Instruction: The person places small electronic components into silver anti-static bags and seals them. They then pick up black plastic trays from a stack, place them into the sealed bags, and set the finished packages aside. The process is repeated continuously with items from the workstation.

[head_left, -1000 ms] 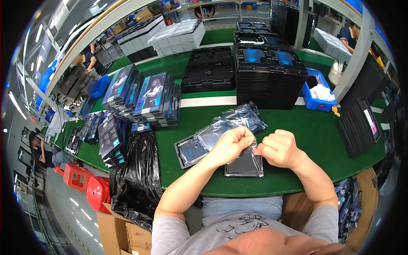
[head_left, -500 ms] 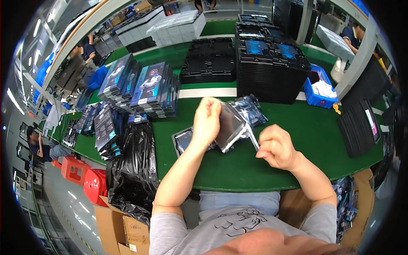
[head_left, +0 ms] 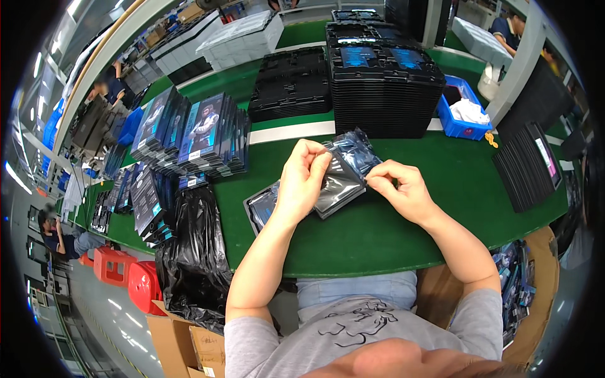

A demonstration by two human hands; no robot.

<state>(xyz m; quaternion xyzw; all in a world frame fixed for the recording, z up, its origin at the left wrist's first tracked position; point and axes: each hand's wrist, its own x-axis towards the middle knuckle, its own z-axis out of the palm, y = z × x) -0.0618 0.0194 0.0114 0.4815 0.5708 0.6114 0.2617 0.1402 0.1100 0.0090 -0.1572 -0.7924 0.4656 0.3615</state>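
Note:
My left hand (head_left: 301,183) is closed with thumb and fingers pinched on the top left edge of a dark, shiny flat panel in clear film (head_left: 343,189). The panel lies low over the table, tilted toward me. My right hand (head_left: 401,189) has its fingertips pinched together at the panel's right edge; whether film is between them is too small to tell. Beyond the panel are crumpled bluish shiny bags (head_left: 358,150). A shallow black tray (head_left: 253,211) with a bluish piece in it sticks out under my left wrist.
Stacks of printed boxes (head_left: 205,129) stand left, a black plastic bag (head_left: 198,233) hanging near them. Tall stacks of black trays (head_left: 384,94) rise at the back. A blue bin (head_left: 463,123) and leaning black panels (head_left: 526,167) are on the right. An open carton (head_left: 542,296) holds packets below.
The panel has gone from upright to nearly flat. My right hand has come in toward its edge, and the pale strip beside it no longer shows. The whole view has shifted slightly.

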